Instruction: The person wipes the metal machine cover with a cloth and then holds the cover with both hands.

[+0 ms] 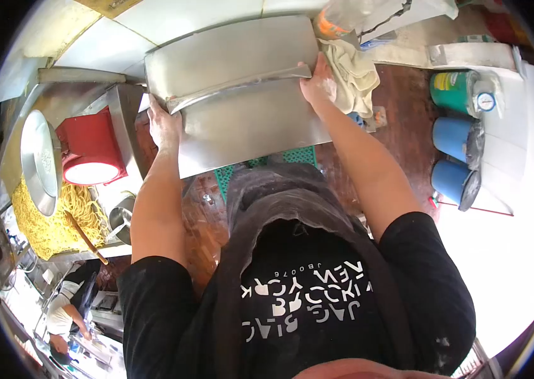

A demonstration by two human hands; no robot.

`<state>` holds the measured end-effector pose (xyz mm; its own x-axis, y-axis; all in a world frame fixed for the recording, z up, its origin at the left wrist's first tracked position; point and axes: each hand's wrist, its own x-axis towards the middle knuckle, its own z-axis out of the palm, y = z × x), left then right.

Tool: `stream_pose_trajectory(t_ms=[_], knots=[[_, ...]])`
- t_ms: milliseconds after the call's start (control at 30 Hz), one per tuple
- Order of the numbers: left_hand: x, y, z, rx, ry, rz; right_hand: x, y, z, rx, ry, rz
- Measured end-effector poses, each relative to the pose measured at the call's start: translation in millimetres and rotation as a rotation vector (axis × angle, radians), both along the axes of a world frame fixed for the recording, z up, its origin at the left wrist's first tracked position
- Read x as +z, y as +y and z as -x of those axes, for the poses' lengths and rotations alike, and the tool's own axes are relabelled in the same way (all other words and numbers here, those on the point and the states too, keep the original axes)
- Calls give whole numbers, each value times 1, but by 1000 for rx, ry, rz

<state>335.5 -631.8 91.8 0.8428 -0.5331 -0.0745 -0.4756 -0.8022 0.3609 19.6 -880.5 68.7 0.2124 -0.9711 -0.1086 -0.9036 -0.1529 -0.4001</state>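
Observation:
A wide stainless steel sheet or lid (251, 129) lies in front of me, with a raised metal ridge (235, 88) running across it. My left hand (164, 125) grips the ridge's left end, its fingers pointing forward and pale with powder. At the right end, my right hand (319, 83) is closed round the ridge, also dusted with powder. A cream cloth (348, 76) lies just beside my right hand. Whether the ridge is a separate bar or part of the metal cannot be made out.
Left: yellow noodles (27, 218), a metal tray (41, 161), a red container (93, 142) and a wooden stick (84, 235). Right: blue buckets (450, 138) and a green one (450, 88). A plastic bottle (336, 22) stands beyond the cloth. Another person (63, 312) works at lower left.

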Motion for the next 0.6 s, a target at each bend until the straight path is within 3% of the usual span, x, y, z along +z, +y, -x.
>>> stream_pose_trajectory(t_ms=[500, 600], knots=[[-1, -1, 0, 25, 25, -35, -4, 0, 1, 23, 2, 74], [1, 1, -2, 17, 30, -75, 5, 0, 0, 7, 31, -33]])
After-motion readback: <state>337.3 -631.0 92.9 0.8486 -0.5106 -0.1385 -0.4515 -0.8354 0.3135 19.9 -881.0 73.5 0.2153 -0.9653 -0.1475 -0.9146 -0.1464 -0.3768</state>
